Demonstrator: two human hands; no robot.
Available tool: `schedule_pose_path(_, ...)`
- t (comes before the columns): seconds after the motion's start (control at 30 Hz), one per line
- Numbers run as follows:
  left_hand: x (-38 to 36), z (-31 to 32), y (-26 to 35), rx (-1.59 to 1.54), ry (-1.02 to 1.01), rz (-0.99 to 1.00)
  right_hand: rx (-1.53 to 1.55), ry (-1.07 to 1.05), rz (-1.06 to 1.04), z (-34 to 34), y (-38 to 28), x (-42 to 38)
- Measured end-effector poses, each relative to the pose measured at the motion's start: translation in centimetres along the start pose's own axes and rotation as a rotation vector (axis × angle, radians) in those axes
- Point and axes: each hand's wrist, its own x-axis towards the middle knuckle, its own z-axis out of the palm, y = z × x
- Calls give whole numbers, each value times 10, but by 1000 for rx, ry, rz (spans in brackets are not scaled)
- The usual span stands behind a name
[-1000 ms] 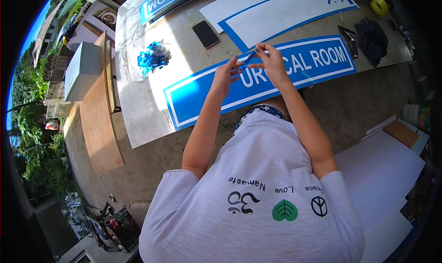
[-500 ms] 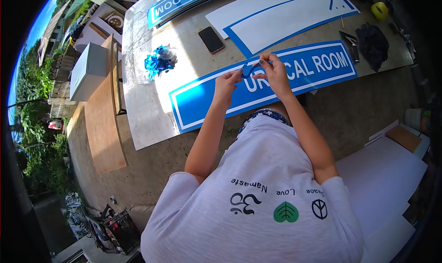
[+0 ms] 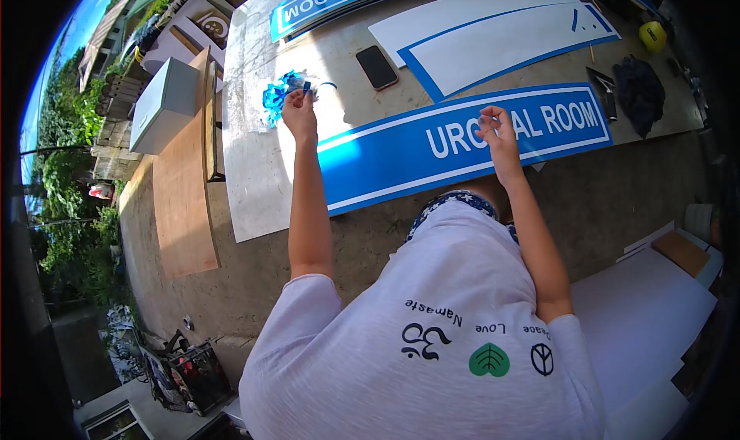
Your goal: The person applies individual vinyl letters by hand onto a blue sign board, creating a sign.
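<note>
Up at the left, my left hand (image 3: 299, 115) is closed in a pinch on a small blue vinyl strip (image 3: 307, 87). It hovers at the right edge of a crumpled heap of blue and clear scraps (image 3: 273, 102). My right hand (image 3: 501, 136) hangs over the lettering of a long blue sign (image 3: 378, 162) with a white border, covering part of its first word; "ROOM" reads plainly after it. The right fingers are loosely curled with a gap at the thumb, and nothing shows between them.
A phone (image 3: 377, 68) lies beyond the sign. Behind are white sheets with blue edging (image 3: 493, 47) and stacked blue signs (image 3: 347, 7). A scraper-like tool (image 3: 603, 93), dark cloth (image 3: 640, 97) and yellow tape measure (image 3: 653, 36) lie right. Plywood (image 3: 183, 216) stands left of the table.
My hands have separated. The left moved left to the scrap heap with the blue strip; the right let go of it and shifted slightly right in view. The whole view shifted slightly too.
</note>
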Motion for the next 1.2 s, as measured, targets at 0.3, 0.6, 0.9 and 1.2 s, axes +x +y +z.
schedule_pose_path(0.3,155,-93,-122,967,173,-163,183,119,141,-52,23,-27)
schedule_pose_path(0.6,112,-78,-93,1340,249,89,170,168,149,-53,25,-28)
schedule_pose_path(0.9,64,-126,-115,649,511,107,91,74,241,-51,42,-33)
schedule_pose_path(1.2,-23,-179,-180,1113,500,85,-533,-72,16,-5,55,-28)
